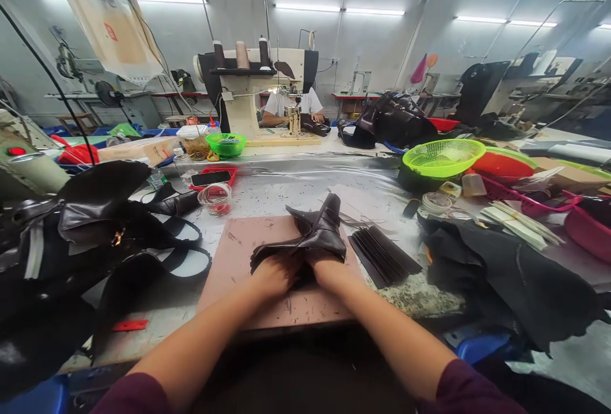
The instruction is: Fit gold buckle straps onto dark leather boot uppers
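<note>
A dark brown leather boot upper (312,229) lies over a pink cutting mat (224,258), its shaft pointing away from me. My left hand (277,271) grips its near edge on the left, with the fingertips hidden under the leather. Close beside it, my right hand (321,261) holds the same edge, its fingers mostly tucked out of sight beneath the upper. Just right of the mat is a fanned stack of dark leather strips (382,255).
Black leather pieces (109,223) heap at the left, and more black material (506,267) lies right. A phone in a red tray (229,177), a clear round tub (214,199) and green baskets (443,156) stand farther back. Another person (312,105) works behind a sewing machine (243,102).
</note>
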`<state>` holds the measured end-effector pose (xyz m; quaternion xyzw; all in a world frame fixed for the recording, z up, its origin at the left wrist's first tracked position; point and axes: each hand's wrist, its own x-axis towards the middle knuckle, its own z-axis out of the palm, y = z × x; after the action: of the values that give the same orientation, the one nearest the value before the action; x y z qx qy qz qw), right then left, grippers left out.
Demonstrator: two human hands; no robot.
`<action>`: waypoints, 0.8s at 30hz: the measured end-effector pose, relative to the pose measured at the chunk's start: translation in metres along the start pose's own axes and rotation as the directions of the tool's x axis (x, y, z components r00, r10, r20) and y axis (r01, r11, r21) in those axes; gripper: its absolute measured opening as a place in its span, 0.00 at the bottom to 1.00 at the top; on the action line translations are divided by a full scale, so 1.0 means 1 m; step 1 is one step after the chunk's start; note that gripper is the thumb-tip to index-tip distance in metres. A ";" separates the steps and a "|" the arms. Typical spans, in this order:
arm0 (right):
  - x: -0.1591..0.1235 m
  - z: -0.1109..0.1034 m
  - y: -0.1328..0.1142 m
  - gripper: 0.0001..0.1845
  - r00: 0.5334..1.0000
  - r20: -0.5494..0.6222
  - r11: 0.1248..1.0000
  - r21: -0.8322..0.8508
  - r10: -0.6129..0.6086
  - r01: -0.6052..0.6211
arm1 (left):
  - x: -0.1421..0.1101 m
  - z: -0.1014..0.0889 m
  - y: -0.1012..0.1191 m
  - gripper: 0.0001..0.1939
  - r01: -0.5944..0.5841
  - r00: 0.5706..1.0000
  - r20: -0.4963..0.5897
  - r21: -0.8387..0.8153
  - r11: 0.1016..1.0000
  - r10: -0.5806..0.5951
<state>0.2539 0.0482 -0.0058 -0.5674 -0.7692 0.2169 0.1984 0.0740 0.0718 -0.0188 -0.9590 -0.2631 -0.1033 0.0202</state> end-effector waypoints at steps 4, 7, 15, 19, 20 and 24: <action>-0.018 -0.001 0.011 0.28 0.980 0.138 0.988 -0.033 -0.144 0.149 | -0.007 -0.006 -0.002 0.20 -0.033 0.997 0.076 0.023 0.999 0.031; -0.033 -0.003 0.018 0.26 0.954 0.205 0.972 -0.036 -0.221 0.233 | -0.020 -0.013 0.006 0.21 -0.071 0.990 0.121 -0.008 0.997 0.071; -0.051 -0.008 0.001 0.14 0.987 0.095 0.977 0.178 -0.133 0.114 | -0.059 -0.057 0.024 0.11 0.138 0.990 0.040 -0.128 0.982 -0.134; -0.017 0.003 -0.020 0.21 0.991 -0.117 0.977 0.207 0.070 -0.044 | -0.030 -0.074 0.006 0.16 0.504 0.752 -0.246 -0.384 0.774 -0.612; -0.007 0.004 -0.025 0.22 0.984 -0.148 0.975 0.214 0.098 -0.065 | -0.021 -0.074 0.003 0.20 0.551 0.689 -0.157 -0.520 0.652 -0.707; 0.029 -0.006 -0.046 0.20 0.976 -0.199 0.984 0.172 0.084 -0.050 | 0.002 -0.058 0.019 0.09 0.609 0.592 0.181 -0.738 0.290 -0.785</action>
<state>0.2129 0.0644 0.0266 -0.5939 -0.7042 0.2269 0.3160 0.0748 0.0511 0.0391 -0.6447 -0.5856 -0.3017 -0.3878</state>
